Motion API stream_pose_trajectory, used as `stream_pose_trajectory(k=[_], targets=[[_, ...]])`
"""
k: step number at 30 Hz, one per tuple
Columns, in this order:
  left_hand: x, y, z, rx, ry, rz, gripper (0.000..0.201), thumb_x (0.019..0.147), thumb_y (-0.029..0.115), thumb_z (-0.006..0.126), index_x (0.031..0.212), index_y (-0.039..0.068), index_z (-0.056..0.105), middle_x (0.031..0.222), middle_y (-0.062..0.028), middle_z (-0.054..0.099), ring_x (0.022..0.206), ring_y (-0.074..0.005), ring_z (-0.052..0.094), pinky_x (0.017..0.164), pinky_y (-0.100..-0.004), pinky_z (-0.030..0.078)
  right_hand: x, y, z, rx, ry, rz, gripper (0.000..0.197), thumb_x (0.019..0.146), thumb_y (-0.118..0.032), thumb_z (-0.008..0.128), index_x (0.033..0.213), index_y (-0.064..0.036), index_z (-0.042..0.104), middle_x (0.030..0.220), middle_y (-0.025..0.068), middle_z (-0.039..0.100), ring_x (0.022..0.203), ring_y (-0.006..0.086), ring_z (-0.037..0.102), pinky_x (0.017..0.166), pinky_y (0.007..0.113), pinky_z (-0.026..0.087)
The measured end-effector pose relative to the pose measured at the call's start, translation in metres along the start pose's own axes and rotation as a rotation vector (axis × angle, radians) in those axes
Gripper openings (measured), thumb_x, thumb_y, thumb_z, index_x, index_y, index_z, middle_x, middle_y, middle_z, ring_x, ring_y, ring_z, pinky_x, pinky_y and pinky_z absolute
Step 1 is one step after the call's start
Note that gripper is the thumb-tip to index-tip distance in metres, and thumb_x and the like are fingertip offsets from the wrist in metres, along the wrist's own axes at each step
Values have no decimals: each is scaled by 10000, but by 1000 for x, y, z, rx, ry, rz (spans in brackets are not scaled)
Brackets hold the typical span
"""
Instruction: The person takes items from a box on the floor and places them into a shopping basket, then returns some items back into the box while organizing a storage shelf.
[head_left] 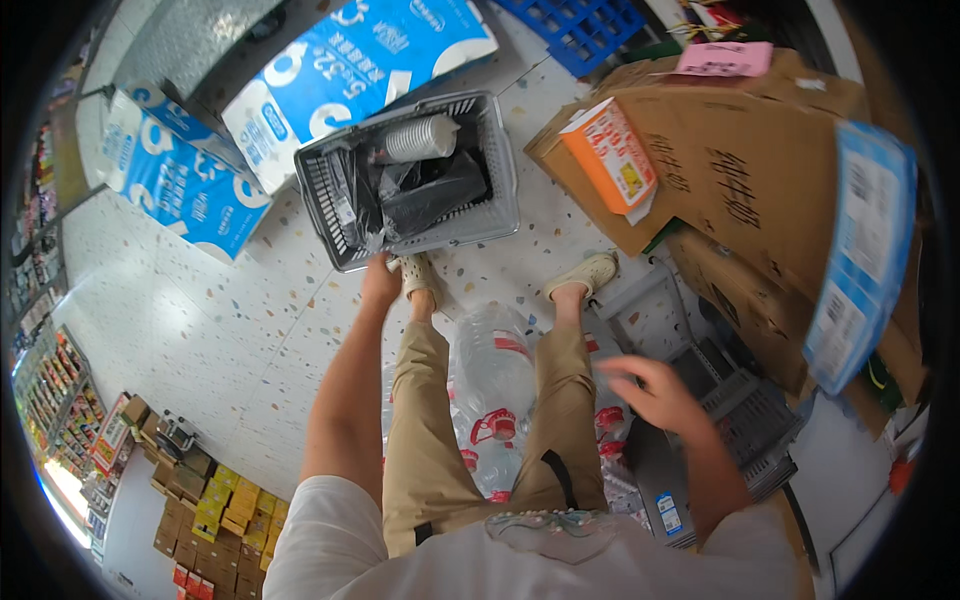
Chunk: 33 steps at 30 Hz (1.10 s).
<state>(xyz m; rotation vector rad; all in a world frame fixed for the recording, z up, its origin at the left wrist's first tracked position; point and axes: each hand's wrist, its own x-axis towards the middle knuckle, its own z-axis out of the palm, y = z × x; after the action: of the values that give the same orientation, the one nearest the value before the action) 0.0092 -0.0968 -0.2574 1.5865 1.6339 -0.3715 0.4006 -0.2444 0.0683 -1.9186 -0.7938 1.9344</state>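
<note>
A grey plastic shopping basket (440, 238) is on the floor just ahead of my feet. At its near edge, my left hand (380, 280) is closed on the rim. Inside the basket are a stack of white cups (421, 138) and dark items in black plastic bags (432, 195). My right hand (655, 392) is beside my right knee, slightly blurred, with its fingers apart and nothing in them. Large clear plastic bottles (492, 365) with red caps and handles stand between and beside my legs.
Blue-and-white cartons (375, 60) lie beyond and left of the basket. Flattened brown cardboard (740, 170) leans at the right, with an orange box (612, 160) against it. Dark grey baskets (745, 425) are stacked by my right arm. A blue crate (580, 30) sits at the top.
</note>
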Motion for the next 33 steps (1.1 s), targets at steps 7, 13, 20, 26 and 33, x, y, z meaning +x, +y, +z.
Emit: stream_pose_trajectory(k=[7, 13, 20, 26, 33], targets=[[94, -23, 7, 229, -84, -212, 440, 802, 239, 634, 1178, 53, 500, 1176, -160, 571, 1024, -369, 593, 832, -450, 493, 263, 44, 167, 748, -85, 241, 420, 972, -299, 487, 1295, -31, 474, 1189, 116, 584, 1098, 196, 573, 907, 332, 458], [86, -30, 18, 43, -56, 63, 128, 815, 147, 594, 884, 57, 653, 887, -174, 651, 818, -361, 636, 698, -440, 501, 359, 44, 213, 931, 71, 482, 581, 924, -396, 553, 1361, -52, 386, 1304, 175, 475, 1205, 291, 478, 991, 421, 416], [-4, 72, -29, -226, -99, 752, 137, 656, 21, 643, 768, 49, 569, 823, -112, 611, 848, -331, 584, 747, -424, 441, 378, 46, 193, 1275, 55, 631, 602, 807, -516, 663, 1178, -61, 532, 1096, 119, 598, 907, 193, 614, 842, 369, 497], [15, 41, -30, -711, -105, 482, 320, 738, 151, 711, 1002, 15, 592, 1005, -109, 604, 981, -279, 552, 876, -371, 411, 343, 87, 174, 1388, 94, 639, 184, 860, -290, 634, 821, -112, 610, 836, 23, 639, 696, 142, 583, 588, 298, 459], [111, -81, 41, -216, 469, -123, 885, 702, 314, 799, 1335, -82, 323, 1239, -296, 429, 1197, -428, 400, 1038, -453, 302, 303, 159, 145, 1666, -265, 405, 146, 864, -192, 553, 741, -124, 514, 699, -1, 523, 540, 144, 441, 464, 289, 292]])
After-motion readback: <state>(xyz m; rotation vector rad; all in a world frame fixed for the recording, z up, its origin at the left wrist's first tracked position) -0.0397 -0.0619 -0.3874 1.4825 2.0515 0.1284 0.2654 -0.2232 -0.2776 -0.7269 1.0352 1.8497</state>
